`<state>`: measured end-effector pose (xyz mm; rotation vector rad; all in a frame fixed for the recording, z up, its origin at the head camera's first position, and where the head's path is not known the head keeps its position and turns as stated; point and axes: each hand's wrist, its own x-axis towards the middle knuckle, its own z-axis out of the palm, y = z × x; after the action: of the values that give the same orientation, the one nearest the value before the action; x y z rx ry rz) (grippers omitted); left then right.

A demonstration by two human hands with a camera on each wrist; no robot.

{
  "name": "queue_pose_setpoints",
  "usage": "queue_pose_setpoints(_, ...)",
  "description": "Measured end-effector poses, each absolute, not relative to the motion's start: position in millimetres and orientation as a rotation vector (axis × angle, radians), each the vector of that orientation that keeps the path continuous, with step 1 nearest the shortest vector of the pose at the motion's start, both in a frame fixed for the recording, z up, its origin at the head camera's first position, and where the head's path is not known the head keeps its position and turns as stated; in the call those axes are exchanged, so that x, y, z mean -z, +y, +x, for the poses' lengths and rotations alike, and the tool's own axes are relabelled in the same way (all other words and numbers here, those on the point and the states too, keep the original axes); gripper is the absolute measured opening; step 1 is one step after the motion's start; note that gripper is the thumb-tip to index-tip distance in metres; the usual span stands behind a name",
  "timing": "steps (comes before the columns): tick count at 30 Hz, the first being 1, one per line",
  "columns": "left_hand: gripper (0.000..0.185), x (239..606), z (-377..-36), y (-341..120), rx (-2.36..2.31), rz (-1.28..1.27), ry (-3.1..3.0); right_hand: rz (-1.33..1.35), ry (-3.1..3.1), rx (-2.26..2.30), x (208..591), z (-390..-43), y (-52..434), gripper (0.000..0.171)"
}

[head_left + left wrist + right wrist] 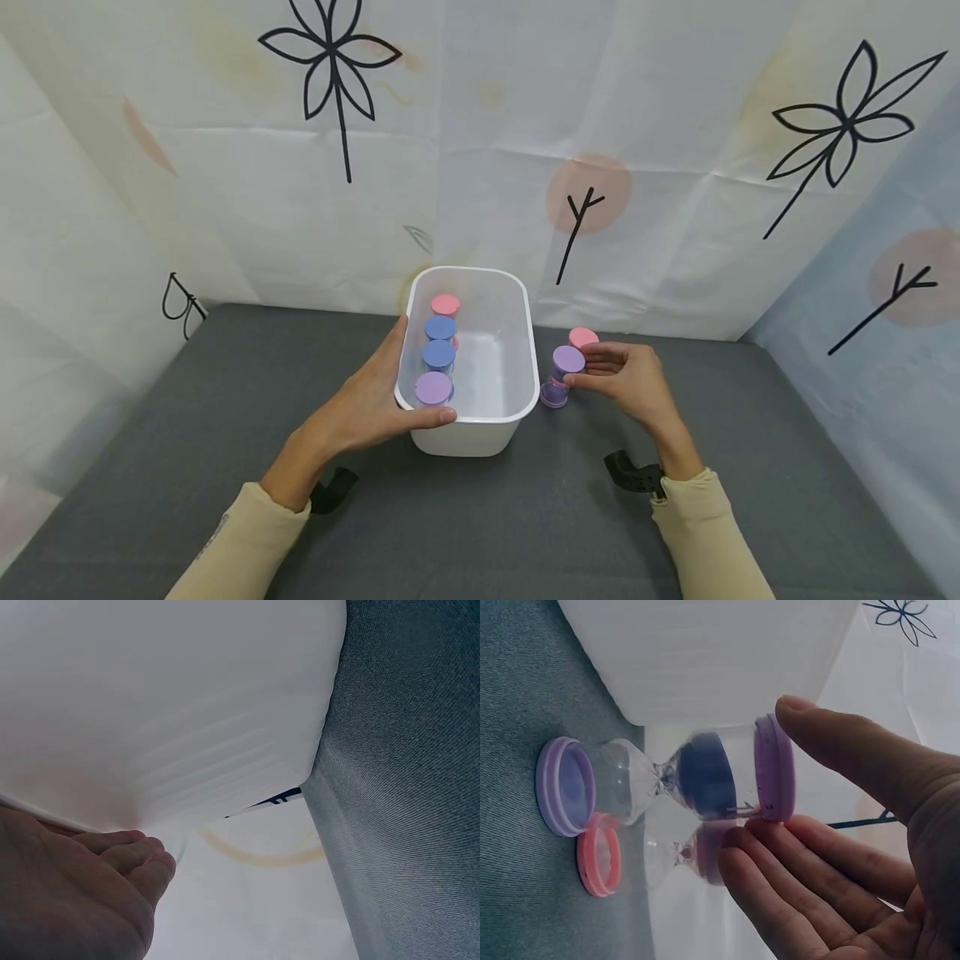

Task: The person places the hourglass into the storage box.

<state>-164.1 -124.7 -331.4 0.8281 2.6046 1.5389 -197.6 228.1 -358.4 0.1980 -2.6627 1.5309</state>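
My left hand (367, 408) grips the white plastic bin (468, 437) at its left side, thumb over the near left corner of the rim. In the left wrist view, its fingers (131, 855) lie against the bin's outer wall. Right of the bin, my right hand (633, 383) pinches the purple cap of a sand timer (709, 776) between thumb and fingers. That timer stands upright with dark blue sand in its upper bulb. Just behind it is a pink-capped sand timer (582, 336), partly hidden by the hand.
Inside the bin, a pink timer (445, 304), two blue timers (439, 356) and a purple timer (432, 387) stand in a row along the left wall. A grey cloth (495, 533) covers the table. A patterned white curtain (487, 108) hangs behind it.
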Motion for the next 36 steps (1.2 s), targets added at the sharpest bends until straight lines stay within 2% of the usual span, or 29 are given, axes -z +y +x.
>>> queue_pose_setpoints(12, 0.117, 331, -164, -124, -1.530, 0.825, 2.613, 0.168, -2.634, -1.439, 368, -199, 210, 0.063)
queue_pose_setpoints(26, 0.117, 332, -163, -124, -1.536, 0.821, 2.610, 0.121, -2.573, -1.437, 375, -202, 201, 0.057)
queue_pose_setpoints(36, 0.116, 331, -163, -124, -1.540, 0.823, 2.607, 0.151, -2.482, -1.640, 356, -194, 208, 0.054)
